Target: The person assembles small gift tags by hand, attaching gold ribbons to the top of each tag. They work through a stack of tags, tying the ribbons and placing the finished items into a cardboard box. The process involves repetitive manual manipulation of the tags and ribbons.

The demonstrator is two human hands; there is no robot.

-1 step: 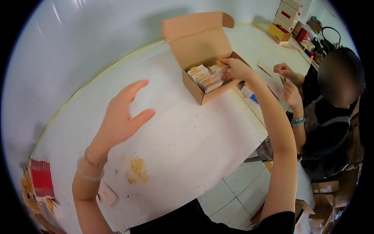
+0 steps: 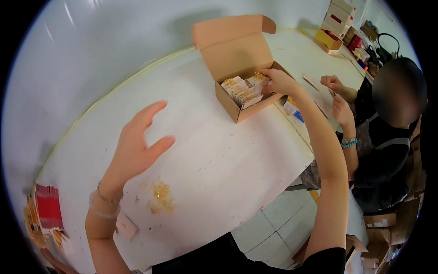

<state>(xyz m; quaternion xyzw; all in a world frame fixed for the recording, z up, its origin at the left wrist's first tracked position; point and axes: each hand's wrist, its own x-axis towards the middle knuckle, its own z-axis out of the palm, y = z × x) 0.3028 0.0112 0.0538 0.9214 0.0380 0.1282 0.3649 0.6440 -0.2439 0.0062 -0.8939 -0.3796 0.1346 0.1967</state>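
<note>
My left hand (image 2: 137,144) hovers over the white table (image 2: 200,182), fingers and thumb spread, with nothing between them. At the far side stands an open brown cardboard box (image 2: 226,102), its lid tipped back. Small white cards (image 2: 244,91) with gold-coloured bits along their tops fill it in upright rows. My right hand (image 2: 281,82) reaches into the box's right end, its fingers closed on the cards there; how many they grip is hidden. A loose heap of small gold-coloured pieces (image 2: 161,196) lies on the near table, and a pale card (image 2: 126,226) rests by my left forearm.
A co-worker's hands (image 2: 338,98) are at the table on the right, near a blue-and-white packet (image 2: 293,111). Red cards (image 2: 49,208) are stacked at the left edge. A yellow box (image 2: 328,40) stands at the far right, and cartons (image 2: 381,221) sit below the co-worker.
My left hand has shifted slightly toward me and to the left, still spread. The right hand stays at the cards in the box.
</note>
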